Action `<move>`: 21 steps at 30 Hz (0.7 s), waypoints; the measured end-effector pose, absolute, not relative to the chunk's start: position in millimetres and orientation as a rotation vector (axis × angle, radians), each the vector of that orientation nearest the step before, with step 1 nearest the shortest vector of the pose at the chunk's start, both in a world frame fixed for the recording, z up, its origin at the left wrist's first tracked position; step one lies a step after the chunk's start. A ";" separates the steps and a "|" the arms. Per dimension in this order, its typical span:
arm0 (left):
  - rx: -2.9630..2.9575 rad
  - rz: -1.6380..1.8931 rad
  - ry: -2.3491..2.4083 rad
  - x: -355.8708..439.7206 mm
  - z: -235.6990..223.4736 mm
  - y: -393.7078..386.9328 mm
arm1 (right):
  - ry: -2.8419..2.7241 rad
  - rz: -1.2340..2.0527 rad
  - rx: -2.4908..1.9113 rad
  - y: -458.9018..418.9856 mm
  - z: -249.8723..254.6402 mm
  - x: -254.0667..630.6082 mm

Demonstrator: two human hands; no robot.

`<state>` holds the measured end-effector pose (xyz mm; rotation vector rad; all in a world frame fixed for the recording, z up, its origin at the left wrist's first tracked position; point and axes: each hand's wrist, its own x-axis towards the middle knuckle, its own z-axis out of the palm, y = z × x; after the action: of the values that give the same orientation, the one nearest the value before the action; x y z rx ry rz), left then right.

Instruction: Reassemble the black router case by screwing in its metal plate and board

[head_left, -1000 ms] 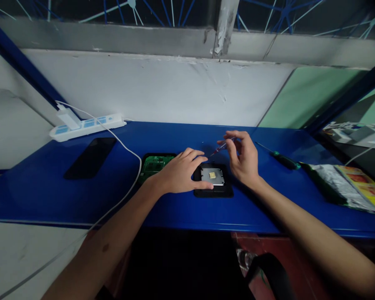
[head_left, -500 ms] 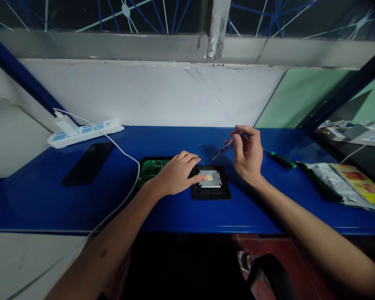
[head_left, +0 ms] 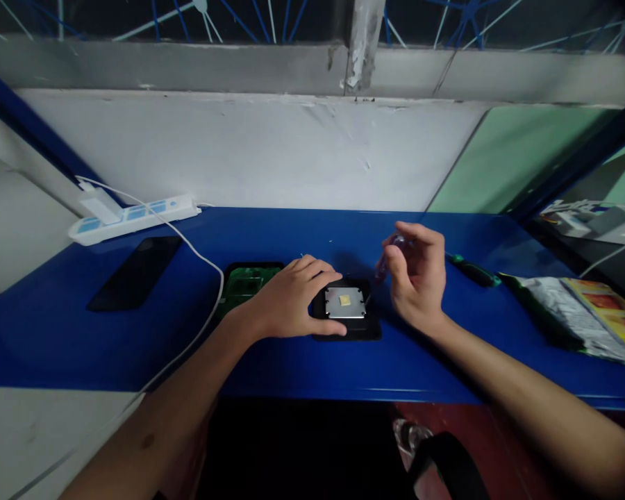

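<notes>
Case (head_left: 372,328): flat on the tabletop (head_left: 421,368) in front of us, just right of our left hand (head_left: 292,298). Black, shallow; we'd guess light stiff plastic, apt to slide on the smooth blue paint.
Case contents: metal plate (head_left: 356,310) inside, yellowish pad (head_left: 344,300) on top of it. Plate looks thin and rigid; pad probably soft, easily marked.
Case hold: we'd take it by the outer rim, off the pad.
Left hand: open, fingers and thumb spread around the case's left side, thumb over the near rim. Can't tell how hard we're pressing.
Right hand (head_left: 417,278): fingers closed on a purple screwdriver (head_left: 380,269), shaft slanting toward the plate's right edge. Can't tell if the tip is seated.
Purple screwdriver handling: looks light, handle smooth, maybe slick; best held by the handle, since a slip could scratch the plate.
Shell (head_left: 255,264): black, left of our left hand and partly behind it; holds a green circuit board (head_left: 246,282). Board likely fragile; we'd lift by the shell edges.
Foil pouch (head_left: 546,298): far right, lying flat; contents not visible.
</notes>
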<state>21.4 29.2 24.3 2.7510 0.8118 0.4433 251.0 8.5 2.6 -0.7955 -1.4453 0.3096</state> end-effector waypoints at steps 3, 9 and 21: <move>2.753 0.412 0.752 22.2 22.0 27.8 | -1.493 0.244 -0.786 6.2 5.3 251.8; 2.737 0.346 0.758 21.1 16.3 29.0 | -1.573 0.132 -0.767 2.1 9.7 251.4; 2.752 0.326 0.754 20.9 12.2 29.1 | -1.649 0.161 -0.794 -2.0 8.7 250.2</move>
<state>20.9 29.1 12.2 2.7521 0.7544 0.3260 250.2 -2.0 8.7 -0.7942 -1.6491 0.1608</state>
